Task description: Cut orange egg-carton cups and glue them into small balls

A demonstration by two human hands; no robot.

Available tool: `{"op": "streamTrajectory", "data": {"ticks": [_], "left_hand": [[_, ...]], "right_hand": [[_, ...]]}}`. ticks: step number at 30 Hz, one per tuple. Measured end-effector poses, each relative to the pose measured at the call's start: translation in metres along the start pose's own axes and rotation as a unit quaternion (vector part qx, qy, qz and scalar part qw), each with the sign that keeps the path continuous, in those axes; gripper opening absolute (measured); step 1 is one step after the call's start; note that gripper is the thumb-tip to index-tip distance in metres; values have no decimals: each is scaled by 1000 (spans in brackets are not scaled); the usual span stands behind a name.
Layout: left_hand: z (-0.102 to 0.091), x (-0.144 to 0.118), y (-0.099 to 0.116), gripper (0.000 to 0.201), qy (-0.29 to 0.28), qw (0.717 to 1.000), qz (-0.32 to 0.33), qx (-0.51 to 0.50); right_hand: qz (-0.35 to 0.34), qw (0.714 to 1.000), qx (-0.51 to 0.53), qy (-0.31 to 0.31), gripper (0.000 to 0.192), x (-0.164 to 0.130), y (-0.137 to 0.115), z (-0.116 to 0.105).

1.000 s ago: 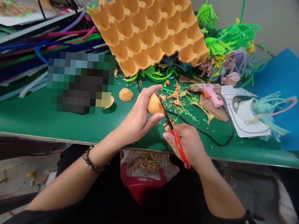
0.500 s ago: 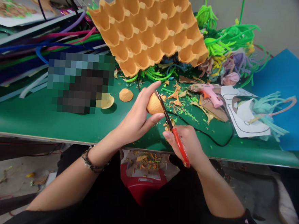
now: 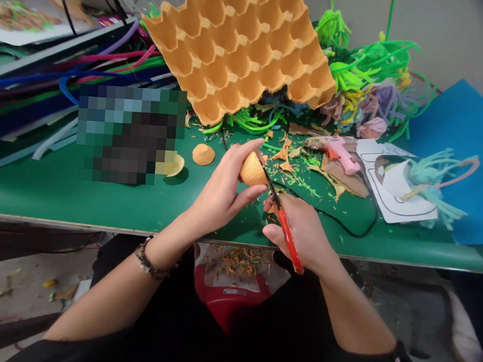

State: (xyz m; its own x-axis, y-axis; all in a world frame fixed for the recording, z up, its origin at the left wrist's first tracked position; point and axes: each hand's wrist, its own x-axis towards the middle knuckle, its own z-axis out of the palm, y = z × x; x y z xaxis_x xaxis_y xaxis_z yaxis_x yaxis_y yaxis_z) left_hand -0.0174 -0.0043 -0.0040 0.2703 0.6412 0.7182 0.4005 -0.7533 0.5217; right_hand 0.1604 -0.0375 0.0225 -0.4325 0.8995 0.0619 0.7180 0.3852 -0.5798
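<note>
My left hand [image 3: 219, 193] pinches a small orange egg-carton cup [image 3: 252, 171] between thumb and fingers, just above the green table [image 3: 59, 190]. My right hand [image 3: 304, 232] grips red-handled scissors [image 3: 282, 219], whose dark blades touch the cup's right edge. Two more cut cups, one orange [image 3: 203, 154] and one yellowish [image 3: 172, 164], lie on the table to the left. A large orange egg tray [image 3: 243, 43] leans at the back.
A pink glue gun [image 3: 340, 151] with a black cord lies right of the hands, among orange and green scraps. Piles of pipe cleaners [image 3: 368, 74] fill the back. A blue sheet [image 3: 463, 136] and white paper [image 3: 393, 191] sit at right. A red bin [image 3: 228, 290] stands below.
The scissor blades have slid down along the cup's right edge and my right hand has shifted slightly toward the cup. My left hand has turned the cup a little.
</note>
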Motion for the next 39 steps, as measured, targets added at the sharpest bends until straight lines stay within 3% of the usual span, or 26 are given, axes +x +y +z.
{"op": "streamTrajectory", "data": {"ticks": [5, 17, 25, 32, 39], "left_hand": [[2, -3, -3, 59, 0, 999, 11, 34], [6, -5, -2, 64, -7, 998, 6, 56], [5, -4, -2, 60, 2, 999, 8, 49], [5, 0, 1, 60, 23, 990, -33, -132], [1, 0, 3, 40, 39, 947, -108, -301]], "right_hand": [[13, 999, -50, 17, 66, 0, -2, 2], [18, 996, -78, 26, 72, 0, -2, 2], [20, 999, -3, 49, 66, -2, 0, 2], [23, 991, 52, 125, 64, -2, 7, -3], [18, 992, 52, 109, 46, 1, 8, -6]]}}
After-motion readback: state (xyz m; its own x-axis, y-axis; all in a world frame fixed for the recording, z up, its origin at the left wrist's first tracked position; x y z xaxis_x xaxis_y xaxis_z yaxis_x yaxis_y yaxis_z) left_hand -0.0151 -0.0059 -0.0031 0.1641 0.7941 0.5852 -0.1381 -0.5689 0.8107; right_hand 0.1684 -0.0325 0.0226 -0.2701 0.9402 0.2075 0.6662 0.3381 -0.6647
